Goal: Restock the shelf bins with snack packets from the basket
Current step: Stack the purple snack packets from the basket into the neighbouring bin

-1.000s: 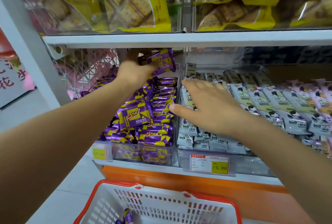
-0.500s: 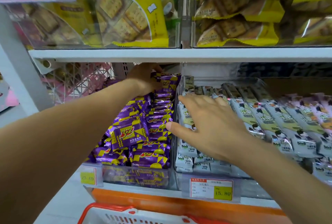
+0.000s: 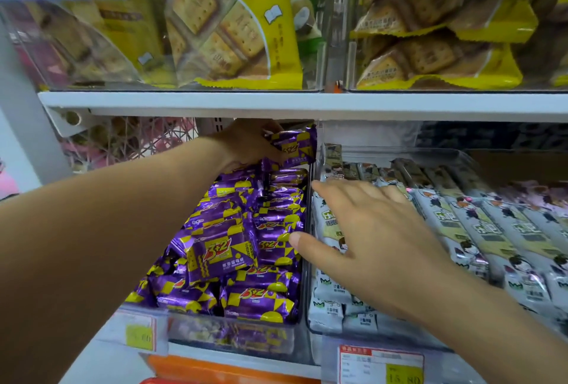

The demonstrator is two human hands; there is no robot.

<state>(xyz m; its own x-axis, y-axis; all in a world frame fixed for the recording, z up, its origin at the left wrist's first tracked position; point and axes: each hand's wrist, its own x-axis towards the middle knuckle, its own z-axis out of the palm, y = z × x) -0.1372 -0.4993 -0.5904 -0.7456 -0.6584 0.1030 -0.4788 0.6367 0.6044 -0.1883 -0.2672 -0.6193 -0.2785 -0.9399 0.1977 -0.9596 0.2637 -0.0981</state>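
Fingers of the left hand [image 3: 246, 145] clamp a purple packet [image 3: 295, 146], thumb underneath, the rest curled over its left end and mostly hidden behind the hand itself. That packet hangs tilted at the very back of the left bin [image 3: 233, 334], above the heap and just below the white shelf [image 3: 307, 105], its right edge close against the clear divider [image 3: 309, 199]. Below it, the bin is piled high with purple packets [image 3: 221, 254] in the same purple-and-yellow check, lying every which way, "3+2" in red on the nearest ones.

Over to the right hand [image 3: 372, 230]: fingers [image 3: 338, 191] straight and fanned apart, gripping nothing, palm down across the grey packets [image 3: 461, 230] in the right bin [image 3: 430, 152]. Its thumb [image 3: 307, 245] reaches across the divider line, and the tip meets the edge of the purple heap. Those grey packets run in neat long rows toward the back, cartoon figures on the wrappers.

Both forearms stretch in from the bottom corners, the left one long and low, the right one crossing the front of the right bin. Out at the front, a price tag [image 3: 381, 365] reading 15.80 hangs under the right bin, and a blurred tag [image 3: 140, 336] sits by the left one. Up top, clear bins on the shelf carry yellow cracker bags [image 3: 224, 30]. Pink mesh [image 3: 129, 140] shows behind the left arm, under the shelf bracket.
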